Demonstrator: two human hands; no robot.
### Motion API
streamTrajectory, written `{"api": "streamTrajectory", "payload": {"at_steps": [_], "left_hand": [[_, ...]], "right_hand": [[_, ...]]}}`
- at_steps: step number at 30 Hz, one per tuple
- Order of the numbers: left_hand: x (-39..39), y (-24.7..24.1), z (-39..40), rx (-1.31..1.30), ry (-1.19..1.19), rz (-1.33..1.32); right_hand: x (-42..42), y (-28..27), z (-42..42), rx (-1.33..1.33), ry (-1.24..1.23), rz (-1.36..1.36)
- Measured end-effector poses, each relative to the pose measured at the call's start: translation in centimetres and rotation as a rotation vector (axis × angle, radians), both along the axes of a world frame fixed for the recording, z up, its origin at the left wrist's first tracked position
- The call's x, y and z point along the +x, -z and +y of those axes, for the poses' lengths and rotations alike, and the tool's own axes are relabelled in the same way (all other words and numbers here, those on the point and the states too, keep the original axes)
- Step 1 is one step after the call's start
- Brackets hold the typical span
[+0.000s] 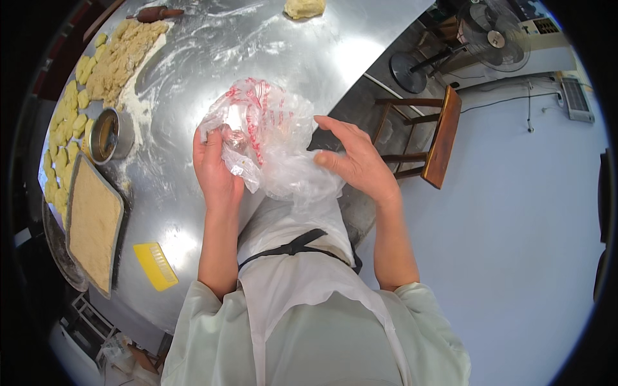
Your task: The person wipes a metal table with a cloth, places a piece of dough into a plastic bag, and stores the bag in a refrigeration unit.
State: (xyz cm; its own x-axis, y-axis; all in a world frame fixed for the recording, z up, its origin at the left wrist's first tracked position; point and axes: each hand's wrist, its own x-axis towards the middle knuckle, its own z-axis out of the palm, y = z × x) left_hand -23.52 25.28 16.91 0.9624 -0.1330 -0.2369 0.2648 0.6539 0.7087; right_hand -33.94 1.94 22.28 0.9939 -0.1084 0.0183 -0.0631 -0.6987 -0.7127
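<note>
A clear plastic bag (285,120) with red print hangs crumpled in front of my apron, over the edge of the metal table. My left hand (212,164) grips its left side, thumb on top of the film. On the bag's right side, my right hand (355,159) is raised with thumb and fingers apart, close to the film; whether it touches the plastic is unclear. Whether the bag holds anything cannot be made out. Beyond it, a lump of dough (304,8) rests on the floury metal table (193,62).
Along the table's left side are a metal bowl (107,136), a crumbly dough mass (123,60), several flattened dough pieces (63,130) and a tray of crumbs (94,222). Nearer lies a yellow scraper (155,266). A rolling pin (154,14), wooden stool (442,137) and fan (493,38) stand farther off.
</note>
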Motion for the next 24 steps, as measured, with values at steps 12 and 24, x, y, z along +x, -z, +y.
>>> {"api": "streamTrajectory", "payload": {"at_steps": [12,24], "left_hand": [[12.0,0.9,-8.6,0.631,-0.306,-0.126],[14.2,0.6,-7.7,1.417,-0.626,-0.065]], "right_hand": [[18.7,8.8,-11.1,0.879,0.013,0.336],[37.2,15.1,-25.4,0.458,0.032,0.004]]}}
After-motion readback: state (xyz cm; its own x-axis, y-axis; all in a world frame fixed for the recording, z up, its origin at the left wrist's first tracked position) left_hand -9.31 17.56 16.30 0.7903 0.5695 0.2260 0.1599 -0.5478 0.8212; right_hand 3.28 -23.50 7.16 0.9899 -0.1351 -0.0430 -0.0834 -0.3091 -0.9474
